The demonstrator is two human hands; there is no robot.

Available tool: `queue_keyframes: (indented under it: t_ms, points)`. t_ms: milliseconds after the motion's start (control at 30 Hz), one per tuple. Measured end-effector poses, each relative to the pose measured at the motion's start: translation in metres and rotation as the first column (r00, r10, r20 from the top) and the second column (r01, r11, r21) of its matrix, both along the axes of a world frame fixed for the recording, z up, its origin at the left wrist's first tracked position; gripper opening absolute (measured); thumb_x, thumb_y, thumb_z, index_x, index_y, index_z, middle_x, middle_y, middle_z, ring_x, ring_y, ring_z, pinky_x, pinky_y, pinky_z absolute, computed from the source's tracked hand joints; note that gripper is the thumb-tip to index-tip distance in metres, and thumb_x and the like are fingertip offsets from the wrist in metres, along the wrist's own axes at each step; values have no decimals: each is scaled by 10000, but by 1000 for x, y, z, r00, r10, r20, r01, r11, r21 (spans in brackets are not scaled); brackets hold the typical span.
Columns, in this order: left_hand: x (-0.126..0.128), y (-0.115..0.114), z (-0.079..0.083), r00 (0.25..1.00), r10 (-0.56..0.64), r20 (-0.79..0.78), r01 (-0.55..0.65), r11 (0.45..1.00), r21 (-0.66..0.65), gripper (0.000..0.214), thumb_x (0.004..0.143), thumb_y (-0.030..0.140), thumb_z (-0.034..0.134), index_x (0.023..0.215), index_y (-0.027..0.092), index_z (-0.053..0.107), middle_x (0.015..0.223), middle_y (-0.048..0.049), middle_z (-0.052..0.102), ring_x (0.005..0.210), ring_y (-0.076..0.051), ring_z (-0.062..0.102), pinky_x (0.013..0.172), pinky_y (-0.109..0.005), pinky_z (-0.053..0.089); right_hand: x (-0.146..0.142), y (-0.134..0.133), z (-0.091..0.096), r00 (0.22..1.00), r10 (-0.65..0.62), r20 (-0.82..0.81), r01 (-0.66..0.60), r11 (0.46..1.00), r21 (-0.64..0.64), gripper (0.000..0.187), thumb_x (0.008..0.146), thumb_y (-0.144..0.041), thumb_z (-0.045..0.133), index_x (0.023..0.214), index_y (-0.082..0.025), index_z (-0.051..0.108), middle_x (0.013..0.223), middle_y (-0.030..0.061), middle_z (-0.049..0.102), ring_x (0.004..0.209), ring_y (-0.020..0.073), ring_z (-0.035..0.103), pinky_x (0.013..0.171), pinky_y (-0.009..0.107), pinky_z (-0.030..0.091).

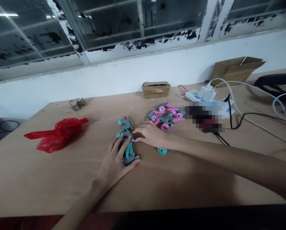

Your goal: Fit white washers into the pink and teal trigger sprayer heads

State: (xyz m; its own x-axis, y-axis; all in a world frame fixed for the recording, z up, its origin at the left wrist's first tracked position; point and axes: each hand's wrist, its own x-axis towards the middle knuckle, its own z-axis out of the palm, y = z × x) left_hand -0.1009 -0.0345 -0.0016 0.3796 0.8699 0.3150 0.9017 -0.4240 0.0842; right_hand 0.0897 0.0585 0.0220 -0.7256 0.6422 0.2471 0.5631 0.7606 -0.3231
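On the counter, the left hand spreads its grip over a row of teal-and-grey pieces; light, even pressure should stop any tipping. The right hand meets the row's side, whether pinching I cannot tell; short nudges would suit. At least three pieces sit there, another teal piece by the right forearm; beyond, one red bag, four visible pink rings, two cardboard boxes.

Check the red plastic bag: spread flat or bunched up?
Bunched up: the red plastic bag lies in a rumpled heap, one end trailing left. Contents: cannot tell.
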Motion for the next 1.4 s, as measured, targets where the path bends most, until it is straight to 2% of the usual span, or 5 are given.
queue_keyframes:
  t_ms: [167,333,567,1133,1400]
  points:
    - [-12,7,3,997,-83,-9,83,997,1,732,771,523,579,1377,208,313,1440,-141,309,1315,-342,285,1038,-536,316,49,-14,8,998,-53,47,53,999,-5,526,751,-565,584,1056,-142,643,1105,154,614,1073,331,525,939,517,314]
    - [-15,10,3,983,-185,-8,185,983,0,737,775,483,597,1391,221,287,1436,-123,331,1307,-333,299,1034,-536,320,100,-44,-4,994,58,94,-52,997,-65,810,665,-650,605,1364,-327,353,1435,111,326,1306,367,280,998,559,278]
    - [-6,7,7,973,-231,22,231,972,-45,707,792,431,592,1395,226,284,1460,-124,285,1310,-336,296,1030,-543,328,113,-59,-25,1000,-18,10,18,1000,-10,333,839,-434,541,1129,-280,596,1313,82,477,1280,263,365,1025,491,312]
    - [33,33,8,940,-327,97,334,940,-64,656,788,435,586,1360,213,353,1411,-102,382,1293,-299,333,1046,-492,332,104,-61,-19,896,-95,-434,24,986,-166,323,694,-439,700,869,-206,560,1186,77,516,1102,210,541,940,358,428]
    - [59,3,31,908,-293,298,225,944,242,253,812,186,587,1059,233,560,1150,-66,572,1054,-222,552,918,-427,455,99,-57,-29,865,-81,-495,28,993,-112,308,649,-416,739,825,-203,602,1150,76,527,1071,219,557,927,382,444]
